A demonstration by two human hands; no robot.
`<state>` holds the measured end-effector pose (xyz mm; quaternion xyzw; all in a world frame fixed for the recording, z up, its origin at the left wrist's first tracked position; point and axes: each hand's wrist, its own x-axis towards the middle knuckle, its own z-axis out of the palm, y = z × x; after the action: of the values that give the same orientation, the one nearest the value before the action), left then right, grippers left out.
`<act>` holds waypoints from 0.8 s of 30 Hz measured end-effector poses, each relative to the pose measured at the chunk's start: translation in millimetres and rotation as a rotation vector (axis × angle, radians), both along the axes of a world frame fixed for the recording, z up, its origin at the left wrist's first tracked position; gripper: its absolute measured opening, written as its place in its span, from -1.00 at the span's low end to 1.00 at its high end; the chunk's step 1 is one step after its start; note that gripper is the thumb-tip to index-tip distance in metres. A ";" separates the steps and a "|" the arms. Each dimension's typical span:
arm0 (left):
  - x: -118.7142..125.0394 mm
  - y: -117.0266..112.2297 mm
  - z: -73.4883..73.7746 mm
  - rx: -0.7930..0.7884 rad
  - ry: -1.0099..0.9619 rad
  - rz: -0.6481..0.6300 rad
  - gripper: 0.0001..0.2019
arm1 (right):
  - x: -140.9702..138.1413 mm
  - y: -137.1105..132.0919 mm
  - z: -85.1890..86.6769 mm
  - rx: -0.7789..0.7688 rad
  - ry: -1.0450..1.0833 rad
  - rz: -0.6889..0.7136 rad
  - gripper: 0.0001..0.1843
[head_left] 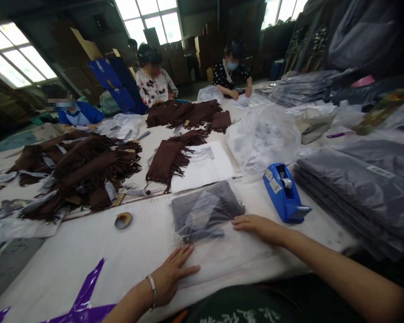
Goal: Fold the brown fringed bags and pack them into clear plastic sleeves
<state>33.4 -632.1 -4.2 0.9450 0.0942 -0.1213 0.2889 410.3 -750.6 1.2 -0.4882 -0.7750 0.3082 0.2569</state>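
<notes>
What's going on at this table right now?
A person rests both open hands by a bagged gray item, the left hand at its near edge, the right hand at its right corner. To the right are a blue tape dispenser and a stack of gray bags; brown fringed pieces lie farther back.

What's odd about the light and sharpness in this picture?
Head view: the windows washed out to white; head view: glossy highlights on the purple plastic strip; head view: the clear bag with gray contents soft, its print unreadable.
</notes>
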 end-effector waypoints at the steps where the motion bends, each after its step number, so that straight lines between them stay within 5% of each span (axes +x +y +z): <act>1: -4.4 0.0 4.5 -0.012 0.012 0.003 -0.11 | 12.8 2.4 -8.4 -0.023 -0.013 0.036 -0.40; 4: -17.7 0.1 12.9 -0.023 -0.009 0.030 -0.09 | 39.6 -7.6 -25.3 -0.067 -0.061 0.061 -0.34; 8: -21.9 4.7 12.3 0.058 -0.066 0.084 -0.12 | 41.4 -21.9 -27.5 -0.075 -0.071 0.055 -0.34; 14: -19.9 10.7 -17.6 0.072 -0.212 0.087 -0.38 | 24.2 -20.7 -44.6 -0.012 -0.003 -0.095 -0.59; 16: -21.6 6.1 -32.1 0.050 -0.328 0.263 -0.57 | 21.7 -25.7 -51.8 0.012 0.054 -0.190 -0.64; 21: -4.7 -11.3 -50.8 0.127 -0.499 1.086 -0.73 | -0.9 -46.6 -67.8 0.036 -0.006 -0.532 -0.62; 24: 15.2 -10.5 -50.4 0.260 -0.443 1.288 -0.74 | -24.4 -52.6 -74.8 0.029 -0.147 -0.819 -0.54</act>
<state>48.6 -642.6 -54.7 0.7304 0.5889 0.2823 0.2000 385.9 -803.1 -73.6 -0.7732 -0.5372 0.1338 0.3093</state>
